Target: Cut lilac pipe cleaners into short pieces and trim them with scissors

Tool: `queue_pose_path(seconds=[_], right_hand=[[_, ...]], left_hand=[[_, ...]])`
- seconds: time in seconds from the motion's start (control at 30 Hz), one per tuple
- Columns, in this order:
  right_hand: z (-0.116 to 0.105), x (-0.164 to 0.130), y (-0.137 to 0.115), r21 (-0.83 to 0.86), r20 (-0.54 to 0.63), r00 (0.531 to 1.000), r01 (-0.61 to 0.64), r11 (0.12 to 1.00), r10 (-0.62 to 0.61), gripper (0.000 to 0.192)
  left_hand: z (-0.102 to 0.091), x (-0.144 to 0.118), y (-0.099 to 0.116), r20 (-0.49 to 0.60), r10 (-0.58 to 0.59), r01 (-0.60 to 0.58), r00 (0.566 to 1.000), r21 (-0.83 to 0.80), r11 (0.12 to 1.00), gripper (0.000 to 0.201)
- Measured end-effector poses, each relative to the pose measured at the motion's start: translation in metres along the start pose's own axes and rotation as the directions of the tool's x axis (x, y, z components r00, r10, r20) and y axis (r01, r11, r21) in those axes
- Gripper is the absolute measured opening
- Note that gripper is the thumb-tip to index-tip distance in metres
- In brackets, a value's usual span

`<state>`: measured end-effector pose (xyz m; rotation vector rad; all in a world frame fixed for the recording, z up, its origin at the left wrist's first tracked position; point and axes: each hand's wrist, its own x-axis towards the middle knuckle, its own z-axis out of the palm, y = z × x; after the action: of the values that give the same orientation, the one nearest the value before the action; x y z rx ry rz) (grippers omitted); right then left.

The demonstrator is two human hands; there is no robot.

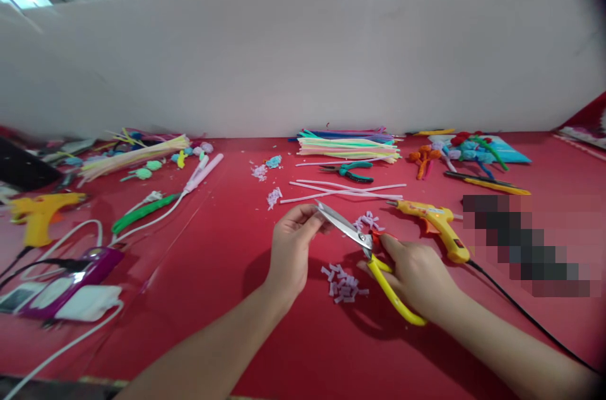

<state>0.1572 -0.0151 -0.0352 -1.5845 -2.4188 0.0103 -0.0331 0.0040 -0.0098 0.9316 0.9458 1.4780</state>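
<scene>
My right hand (416,270) is closed around the handles of yellow-and-red scissors (343,223), whose blades point up and left. At the blade tips, my left hand (293,242) pinches a small pale piece, mostly hidden by the fingers and blades; it looks like lilac pipe cleaner. Below the blades lies a loose pile of short lilac pipe cleaner pieces (343,284). A smaller group of cut pieces (369,221) rests just behind the scissors. Several long pale pink pipe cleaners (348,190) lie crossed beyond my hands.
Right of the scissors lies a yellow glue gun (438,223) with a black cord. Teal pliers (353,170) sit before a pipe cleaner bundle (348,147). Leftward are another glue gun (42,214), a purple power strip (89,274) and a green-handled tool (144,214). A white partition (303,59) stands behind.
</scene>
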Motion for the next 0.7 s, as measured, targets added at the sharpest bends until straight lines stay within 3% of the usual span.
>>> queue_pose_path(seconds=[0.7], right_hand=[[-0.0004, -0.0024, -0.0035, -0.101, -0.022, 1.000, -0.001, 0.995, -0.002, 0.040]], left_hand=[[0.0013, -0.0015, 0.0021, 0.003, -0.011, 0.011, 1.000, -0.016, 1.000, 0.007]])
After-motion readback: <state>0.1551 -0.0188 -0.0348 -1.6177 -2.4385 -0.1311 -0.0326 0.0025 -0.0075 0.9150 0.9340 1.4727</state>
